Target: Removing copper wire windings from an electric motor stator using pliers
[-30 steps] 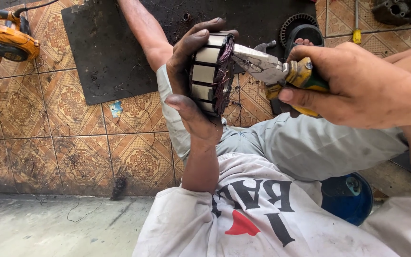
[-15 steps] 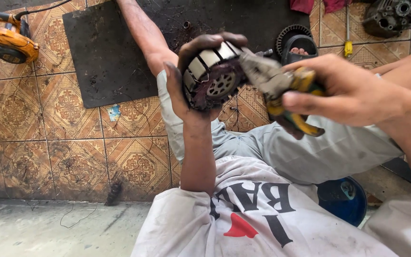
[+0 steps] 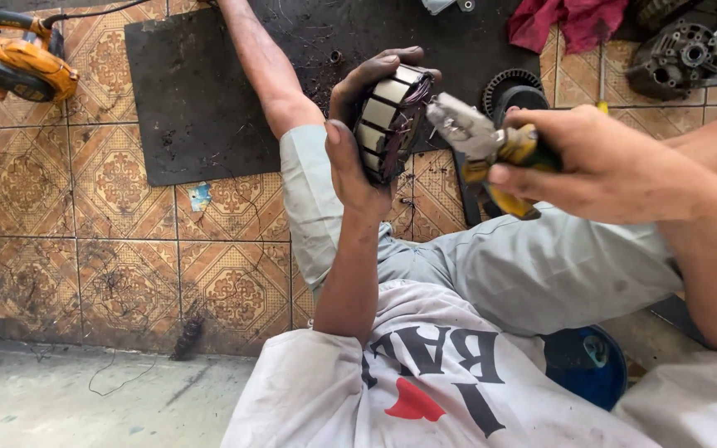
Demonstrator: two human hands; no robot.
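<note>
- My left hand point(image 3: 354, 141) is clamped around a motor stator point(image 3: 392, 120), thumb on the near side and fingers curled over the top, holding it up just above the middle of the frame.
- My right hand point(image 3: 599, 162) is closed around the yellow handles of a pair of pliers point(image 3: 483, 145); their metal nose points left and sits at the stator's right-hand edge, near the dark copper windings. I cannot tell whether the tips are biting a wire.
- How far along, as I judge it: the stator is out of any housing and bare in my hand, and its windings are still in the slots, so pulling or cutting them looks barely started, most of it left to do.
- A black rubber mat point(image 3: 201, 91) lies on the patterned tile floor at upper left of centre, with dark scraps strewn over it; whether they are wire offcuts I cannot tell.
- Containers: a blue round tub point(image 3: 591, 361) shows at lower right, mostly hidden by my trouser leg; its contents are out of sight.
- An orange power tool point(image 3: 14, 66) lies at upper left, a motor housing point(image 3: 682, 58) at upper right beside a red rag point(image 3: 574, 21), and a black ribbed round part point(image 3: 512, 87) sits behind the pliers.
</note>
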